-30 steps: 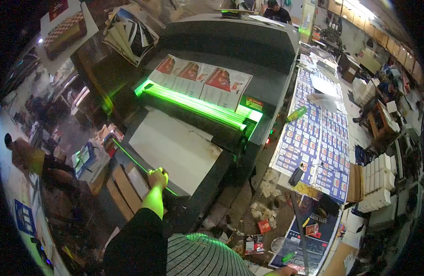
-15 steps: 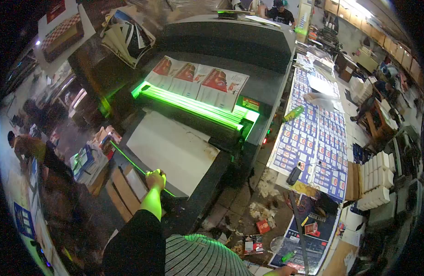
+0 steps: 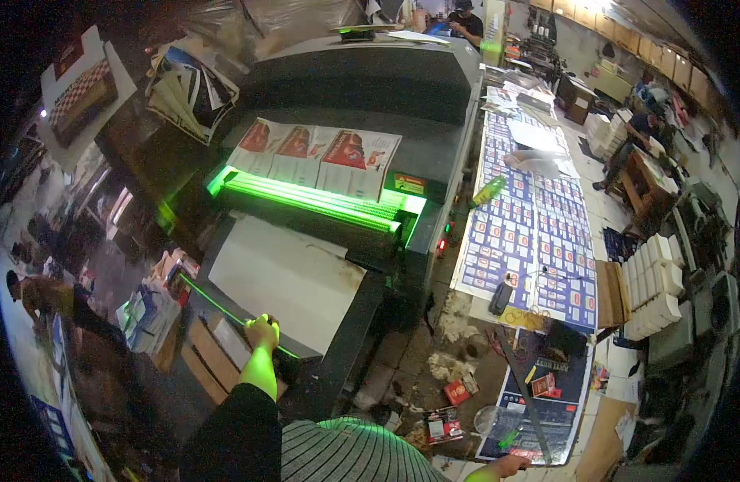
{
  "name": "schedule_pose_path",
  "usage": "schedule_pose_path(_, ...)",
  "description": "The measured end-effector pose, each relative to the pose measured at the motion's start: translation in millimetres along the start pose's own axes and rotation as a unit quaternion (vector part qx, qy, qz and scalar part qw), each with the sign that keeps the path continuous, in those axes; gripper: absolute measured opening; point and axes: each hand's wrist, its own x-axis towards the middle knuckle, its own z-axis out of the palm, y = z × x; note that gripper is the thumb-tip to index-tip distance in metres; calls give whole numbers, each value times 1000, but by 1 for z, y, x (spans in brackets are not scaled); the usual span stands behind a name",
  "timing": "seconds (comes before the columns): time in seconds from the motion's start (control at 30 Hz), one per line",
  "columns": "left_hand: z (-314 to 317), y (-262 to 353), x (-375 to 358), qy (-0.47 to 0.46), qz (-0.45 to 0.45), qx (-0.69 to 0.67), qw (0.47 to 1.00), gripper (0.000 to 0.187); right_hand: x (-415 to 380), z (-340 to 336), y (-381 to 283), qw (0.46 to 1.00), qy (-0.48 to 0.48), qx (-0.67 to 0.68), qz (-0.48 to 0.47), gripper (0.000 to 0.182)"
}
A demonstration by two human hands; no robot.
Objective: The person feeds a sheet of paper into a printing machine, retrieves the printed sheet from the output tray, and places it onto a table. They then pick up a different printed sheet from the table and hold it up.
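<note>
Altogether: one left hand [image 3: 263,331] curled by one white sheet [image 3: 283,271] | one right hand [image 3: 510,465] near one dark strip [image 3: 529,394] | grips were unclear | red pictures [image 3: 343,150] numbered three

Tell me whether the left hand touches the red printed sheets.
Apart. The head view shows the left hand well short of the red printed sheets, with the white panel and glowing green bar between them.

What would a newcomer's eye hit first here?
Probably the glowing green light bar across the machine, with red-and-white printed sheets just beyond it. Next comes the left hand, lit green at the machine's near edge, then the blue-and-white printed sheets spread at right.
</note>
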Motion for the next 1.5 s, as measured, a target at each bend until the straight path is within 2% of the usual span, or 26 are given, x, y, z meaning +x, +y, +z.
schedule_pose_path(0.23, 0, 1, 0, 11, 5, 36, 999, 21, -1, -1, 4, 1000, -3, 6, 13, 29)
schedule_pose_path(0.33, -10, 5, -6, 9, 4, 10, 1000, 21, -1, -1, 3, 1000, -1, 11, 19, 29)
schedule_pose_path(0.5, 12, -10, 5, 13, 3, 22, 1000, 22, 3, -1, -1, 1000, -3, 25, 14, 29)
schedule_pose_path(0.57, 9, -8, 5, -22, -1, 18, 1000, 22, 5, -1, -1, 1000, -4, 25, 16, 28)
schedule_pose_path(0.7, 8, -10, 5, -25, 17, 11, 999, 22, 6, -1, -3, 999, -7, 27, 21, 28)
schedule_pose_path(1.5, 19, -15, 7, 2, 7, 13, 1000, 27, 11, 0, -9, 998, -31, 33, 54, 28)
